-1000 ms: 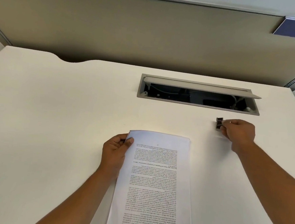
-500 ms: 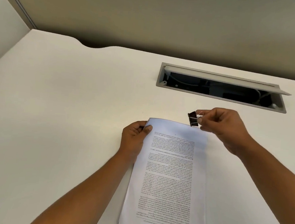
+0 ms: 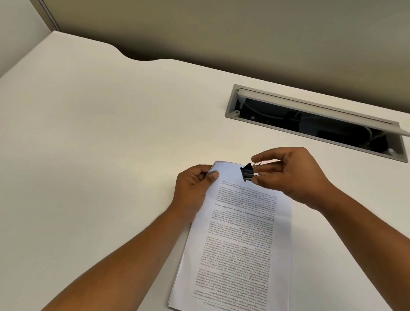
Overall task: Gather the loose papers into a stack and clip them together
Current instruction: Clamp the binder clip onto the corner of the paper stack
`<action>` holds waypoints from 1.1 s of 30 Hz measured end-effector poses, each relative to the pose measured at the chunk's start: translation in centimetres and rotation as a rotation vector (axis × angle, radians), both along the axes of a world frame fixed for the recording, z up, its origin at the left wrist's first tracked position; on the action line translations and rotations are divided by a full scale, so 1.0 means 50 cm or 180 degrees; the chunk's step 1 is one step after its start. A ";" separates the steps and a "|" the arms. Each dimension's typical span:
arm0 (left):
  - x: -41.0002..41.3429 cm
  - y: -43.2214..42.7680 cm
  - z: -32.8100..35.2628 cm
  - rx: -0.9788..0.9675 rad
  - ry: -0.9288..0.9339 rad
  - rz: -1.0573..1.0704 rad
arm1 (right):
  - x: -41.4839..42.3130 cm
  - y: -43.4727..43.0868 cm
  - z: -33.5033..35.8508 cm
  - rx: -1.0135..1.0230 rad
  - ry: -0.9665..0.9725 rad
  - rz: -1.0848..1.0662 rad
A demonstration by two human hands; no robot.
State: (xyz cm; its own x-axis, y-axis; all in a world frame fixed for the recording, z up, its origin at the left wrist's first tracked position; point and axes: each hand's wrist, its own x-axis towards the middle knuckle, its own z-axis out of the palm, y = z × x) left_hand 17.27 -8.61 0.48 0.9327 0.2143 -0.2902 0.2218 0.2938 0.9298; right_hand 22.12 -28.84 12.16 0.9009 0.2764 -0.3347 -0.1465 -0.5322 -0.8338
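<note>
A stack of printed white papers (image 3: 238, 246) lies lengthwise on the white desk (image 3: 88, 158), its text upside down to me. My left hand (image 3: 192, 188) grips the stack's far left corner, thumb on top. My right hand (image 3: 293, 174) pinches the wire handles of a black binder clip (image 3: 247, 172) and holds it just above the far edge of the stack, near its middle. The clip's jaws point left toward the paper. Whether the clip touches the sheets I cannot tell.
A grey cable hatch (image 3: 319, 125) with its lid raised is set into the desk behind my right hand, showing dark cables inside. A beige partition wall (image 3: 233, 27) borders the desk at the back.
My right hand carried the binder clip from the desk near the hatch leftward to the far edge of the stack. My left hand kept its grip on the corner. The camera tilted down.
</note>
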 end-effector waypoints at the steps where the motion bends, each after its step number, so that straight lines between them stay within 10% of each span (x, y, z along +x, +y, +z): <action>1: 0.000 0.001 -0.001 0.0000 0.0002 -0.0005 | 0.002 0.003 0.001 -0.0030 -0.0057 0.0035; 33: 0.000 0.000 0.005 0.0124 -0.0142 -0.0105 | 0.120 0.094 0.041 -0.2234 -0.1850 0.2084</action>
State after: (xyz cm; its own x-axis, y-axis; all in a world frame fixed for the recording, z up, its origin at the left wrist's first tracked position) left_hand 17.28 -8.60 0.73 0.9512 0.1934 -0.2404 0.1890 0.2503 0.9495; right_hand 28.13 -24.16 14.22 0.7212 0.6693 -0.1784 0.6475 -0.7429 -0.1695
